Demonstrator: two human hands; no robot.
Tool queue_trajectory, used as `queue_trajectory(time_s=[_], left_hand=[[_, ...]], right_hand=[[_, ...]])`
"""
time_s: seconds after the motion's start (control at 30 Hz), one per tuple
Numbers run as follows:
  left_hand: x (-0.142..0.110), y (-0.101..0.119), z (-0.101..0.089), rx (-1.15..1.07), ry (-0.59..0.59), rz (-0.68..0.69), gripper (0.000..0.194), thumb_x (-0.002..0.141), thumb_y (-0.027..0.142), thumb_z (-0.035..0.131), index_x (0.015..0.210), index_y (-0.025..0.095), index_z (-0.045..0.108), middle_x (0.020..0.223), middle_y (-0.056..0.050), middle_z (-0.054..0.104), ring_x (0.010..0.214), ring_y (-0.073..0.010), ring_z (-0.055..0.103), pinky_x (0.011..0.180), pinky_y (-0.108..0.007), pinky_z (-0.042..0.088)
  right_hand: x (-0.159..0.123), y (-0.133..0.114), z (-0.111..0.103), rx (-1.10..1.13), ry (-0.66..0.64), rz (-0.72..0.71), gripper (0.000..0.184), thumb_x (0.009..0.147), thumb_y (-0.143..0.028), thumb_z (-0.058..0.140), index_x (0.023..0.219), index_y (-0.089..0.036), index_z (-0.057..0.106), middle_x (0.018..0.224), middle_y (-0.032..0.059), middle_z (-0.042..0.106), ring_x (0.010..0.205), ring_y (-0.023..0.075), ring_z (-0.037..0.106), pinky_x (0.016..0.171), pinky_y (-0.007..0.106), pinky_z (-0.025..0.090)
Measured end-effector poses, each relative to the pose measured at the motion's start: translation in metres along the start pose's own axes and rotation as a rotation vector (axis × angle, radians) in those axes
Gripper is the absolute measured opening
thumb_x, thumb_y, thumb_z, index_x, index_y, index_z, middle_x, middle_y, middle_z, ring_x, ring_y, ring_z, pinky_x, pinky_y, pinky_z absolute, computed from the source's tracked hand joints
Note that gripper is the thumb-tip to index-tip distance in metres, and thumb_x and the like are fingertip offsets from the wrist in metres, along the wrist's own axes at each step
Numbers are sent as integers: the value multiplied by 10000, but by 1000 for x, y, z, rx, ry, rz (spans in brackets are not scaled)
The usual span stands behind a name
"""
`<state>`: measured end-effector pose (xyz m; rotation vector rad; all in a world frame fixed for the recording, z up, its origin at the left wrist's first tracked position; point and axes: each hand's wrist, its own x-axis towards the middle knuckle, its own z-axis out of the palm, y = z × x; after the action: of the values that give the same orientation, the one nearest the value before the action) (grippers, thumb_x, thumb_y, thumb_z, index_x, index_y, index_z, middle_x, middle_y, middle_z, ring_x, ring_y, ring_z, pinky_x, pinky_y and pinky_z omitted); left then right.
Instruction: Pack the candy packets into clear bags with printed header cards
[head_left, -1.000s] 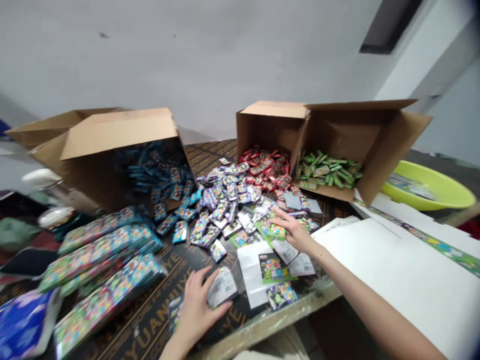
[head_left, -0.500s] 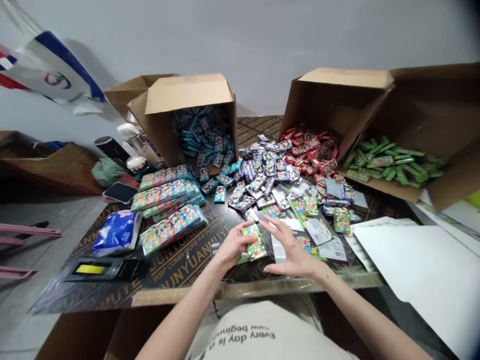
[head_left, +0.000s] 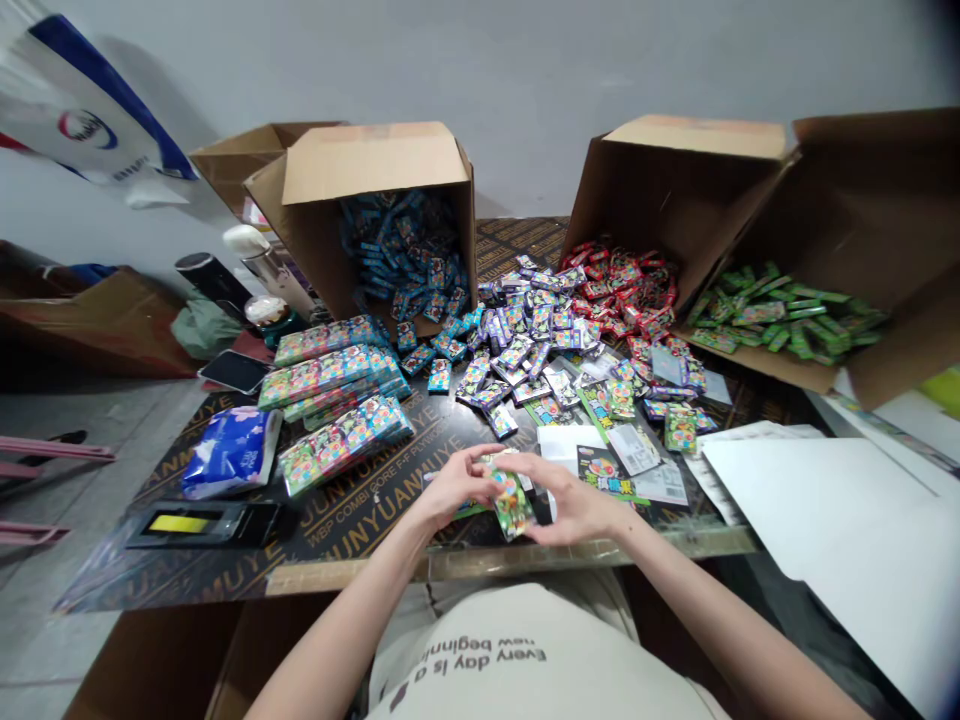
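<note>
Both my hands meet just above the near edge of the dark table [head_left: 352, 515]. My left hand [head_left: 450, 485] and my right hand [head_left: 574, 505] are closed on one small colourful packet [head_left: 510, 503], held between them. Flat header cards and clear bags [head_left: 607, 468] lie on the table just beyond my right hand. Behind them spreads a heap of small purple packets [head_left: 517, 345].
Tipped cardboard boxes spill blue packets [head_left: 401, 265], red packets [head_left: 622, 285] and green packets [head_left: 780, 315]. Filled display strips [head_left: 334, 405] lie at left, with a blue tissue pack [head_left: 229, 450], a black device [head_left: 202, 523] and a phone [head_left: 234, 371]. White sheets [head_left: 840, 540] lie at right.
My view swung left and down. My right hand came back from the pile and my left rose from the table; both now grip a packet nearer my body.
</note>
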<state>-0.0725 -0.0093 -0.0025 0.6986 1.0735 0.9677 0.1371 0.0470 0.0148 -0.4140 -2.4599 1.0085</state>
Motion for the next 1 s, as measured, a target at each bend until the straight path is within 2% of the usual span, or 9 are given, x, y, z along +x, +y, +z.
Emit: queue_trajectory(time_s=[0.1,0.17,0.33,0.53,0.6,0.7,0.8,0.87,1.0], left_hand=[[3,-1,-3,-105,253,63,590,499,126,775,1051,132,566,640,12,630,531,-118,611,523,-231,504],[5,-4,-2,-199,352,66,488,482,110,782,929,125,586,670,-9,648,571,-132,629,551,-242,513],[14,-21,21,-367,394,66,269,561,169,752,741,137,555,767,-33,667,675,-138,638,668,-287,532],[15,-31,51,-423,342,74,274,605,244,728,784,155,541,777,-23,652,708,-139,627,732,-284,502],[10,-29,43,-227,317,118,295,661,329,690,848,156,542,811,-45,647,740,-162,624,762,-324,487],[3,-26,15,426,311,320,521,590,406,726,1025,179,552,1041,-95,603,1016,-260,548,926,-428,381],[-1,-29,-12,1069,238,422,914,404,333,806,1242,223,460,1193,-104,510,1169,-334,400,1017,-494,234],[-1,-33,-24,1277,186,411,994,436,290,773,1334,227,349,1153,-95,515,1111,-313,436,1004,-488,249],[-5,-35,-31,1357,181,455,1017,524,256,692,1403,214,181,1120,-89,503,1051,-279,454,991,-463,276]], right_hand=[[1,11,-5,-269,450,161,521,777,-159,493,1279,-262,398,1331,76,417,1262,233,352,1052,464,258],[1,15,-4,-369,641,256,512,795,-197,510,1287,-259,379,1343,90,391,1274,248,327,1052,482,246],[5,7,29,-360,440,233,870,627,-442,698,1354,-233,268,1383,127,314,1280,334,282,1017,516,267],[12,5,53,-288,564,321,774,664,-287,620,1346,-245,258,1287,102,416,1203,286,387,987,459,330],[9,10,45,-286,622,331,750,661,-241,590,1337,-242,264,1287,97,422,1203,274,391,994,445,327],[-5,24,28,-350,646,378,729,666,-229,577,1328,-232,273,1295,94,435,1206,271,394,1005,445,297],[-20,39,16,-453,454,397,707,677,-240,580,1326,-229,299,1296,98,461,1195,285,415,998,471,255],[-26,45,13,-505,294,396,705,683,-229,582,1333,-233,309,1296,108,470,1200,290,417,998,491,226],[-31,38,6,-350,63,338,774,670,-193,609,1365,-254,275,1337,97,440,1234,276,391,1025,493,214]])
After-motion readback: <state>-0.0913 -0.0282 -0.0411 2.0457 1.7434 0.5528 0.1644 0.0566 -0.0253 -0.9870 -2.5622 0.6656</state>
